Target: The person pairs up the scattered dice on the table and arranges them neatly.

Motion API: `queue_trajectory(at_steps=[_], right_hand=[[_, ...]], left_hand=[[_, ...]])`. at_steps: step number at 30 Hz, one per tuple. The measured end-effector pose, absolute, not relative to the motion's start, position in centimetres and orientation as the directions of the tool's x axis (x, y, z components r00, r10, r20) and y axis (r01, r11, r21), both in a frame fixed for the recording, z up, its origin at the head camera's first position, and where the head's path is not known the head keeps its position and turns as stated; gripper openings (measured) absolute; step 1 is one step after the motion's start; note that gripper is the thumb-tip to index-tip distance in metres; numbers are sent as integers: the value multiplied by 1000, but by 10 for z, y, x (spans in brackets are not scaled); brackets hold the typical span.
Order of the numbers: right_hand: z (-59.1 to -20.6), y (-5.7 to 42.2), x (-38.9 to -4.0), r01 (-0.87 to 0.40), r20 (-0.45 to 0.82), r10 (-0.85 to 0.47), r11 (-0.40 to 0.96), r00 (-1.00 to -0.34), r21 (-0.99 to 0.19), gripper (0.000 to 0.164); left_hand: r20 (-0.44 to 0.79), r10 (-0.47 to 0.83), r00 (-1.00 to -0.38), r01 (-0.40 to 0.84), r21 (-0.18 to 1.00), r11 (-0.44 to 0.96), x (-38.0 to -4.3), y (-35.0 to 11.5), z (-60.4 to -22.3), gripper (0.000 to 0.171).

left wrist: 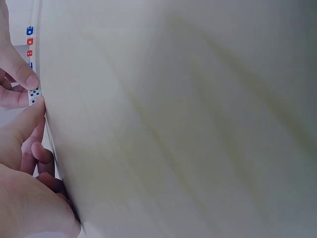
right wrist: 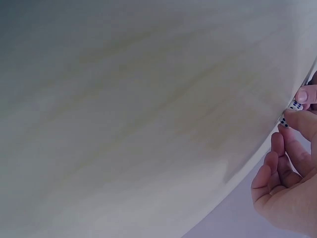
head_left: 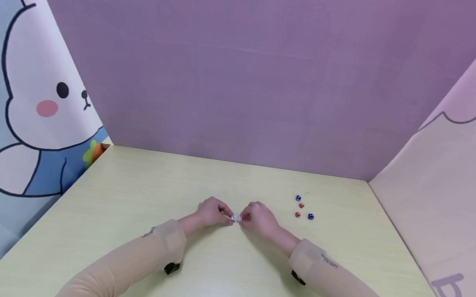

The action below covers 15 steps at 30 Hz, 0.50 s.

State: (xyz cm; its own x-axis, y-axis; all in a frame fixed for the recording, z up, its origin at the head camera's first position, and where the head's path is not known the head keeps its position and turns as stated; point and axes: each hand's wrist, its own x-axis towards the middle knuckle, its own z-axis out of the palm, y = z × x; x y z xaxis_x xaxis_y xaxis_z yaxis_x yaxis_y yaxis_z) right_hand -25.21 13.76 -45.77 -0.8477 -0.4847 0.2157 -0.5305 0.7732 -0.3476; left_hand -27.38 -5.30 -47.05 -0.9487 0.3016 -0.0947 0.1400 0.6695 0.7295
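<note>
Two white dice meet side by side above or on the table, in the middle of the head view: a left white die (head_left: 233, 217) and a right white die (head_left: 239, 218). Thumb and fingertips of my left hand (head_left: 213, 211) pinch the left one. From the other side my right hand (head_left: 259, 220) pinches the right one. Dark blue pips show on the white dice (left wrist: 34, 92) in the left wrist view. In the right wrist view, fingertips partly cover the right white die (right wrist: 283, 121). Whether the dice touch the tabletop is hard to tell.
To the right of my right hand lie a far blue die (head_left: 298, 198), two red dice (head_left: 301, 205) and a nearer blue die (head_left: 310, 216). The pale wooden table (head_left: 157, 175) ends at a purple backdrop (head_left: 242, 84), with printed cloth panels on both sides.
</note>
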Motion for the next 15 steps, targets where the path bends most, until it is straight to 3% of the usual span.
queue_trajectory(at_steps=[15], right_hand=[[-458, 139, -254, -518, 185, -485, 770, -855, -374, 15]], left_hand=[[-91, 297, -950, 136, 738, 661, -274, -53, -470, 16]])
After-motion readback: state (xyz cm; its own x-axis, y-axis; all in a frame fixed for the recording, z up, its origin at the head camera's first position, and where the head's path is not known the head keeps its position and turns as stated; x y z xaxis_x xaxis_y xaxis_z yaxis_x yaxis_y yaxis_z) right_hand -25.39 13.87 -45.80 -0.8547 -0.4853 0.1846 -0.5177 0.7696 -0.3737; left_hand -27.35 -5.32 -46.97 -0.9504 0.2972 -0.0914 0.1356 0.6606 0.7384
